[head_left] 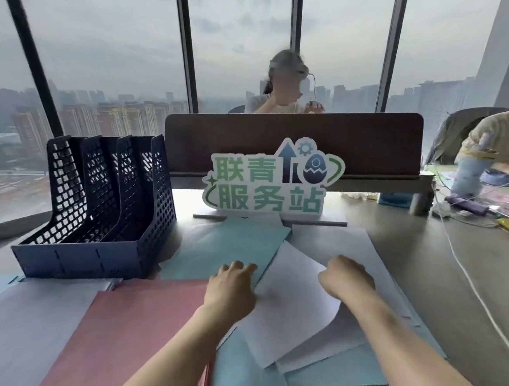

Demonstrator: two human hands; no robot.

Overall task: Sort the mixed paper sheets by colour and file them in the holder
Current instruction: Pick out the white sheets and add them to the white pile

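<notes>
desk by tall windows, hazy city outside. dark blue file holder (96, 205) stands at the left rear of the desk (420, 259), three slots, mesh walls, no sheets visible in any slot.

loose paper spread across the near desk. pink sheets (130, 333) lie front left, overlapping a white sheet (29, 326) further left. a light blue sheet (230, 249) lies centre, just in front of the sign, its near corner under the left hand. a white sheet (289, 309) lies tilted between the two hands, near edge curling up off the pile. more white sheets (339, 244) sit to the right behind it, more blue (337, 369) beneath at the front.

left hand (232, 289) palm down, fingers bent at the knuckles with tips pressing on the blue sheet's edge; not wrapped around anything. right hand (346, 277) knuckles up on the white paper, fingers curled under; cannot tell whether it pinches a sheet.

behind the paper: a cut-out sign (273, 179) with green characters, propped against a brown divider (365, 141). a person (281, 90) sits beyond the divider. another person (498, 140) at the far right edge, with cables (466, 270) and clutter on that end of the desk.
</notes>
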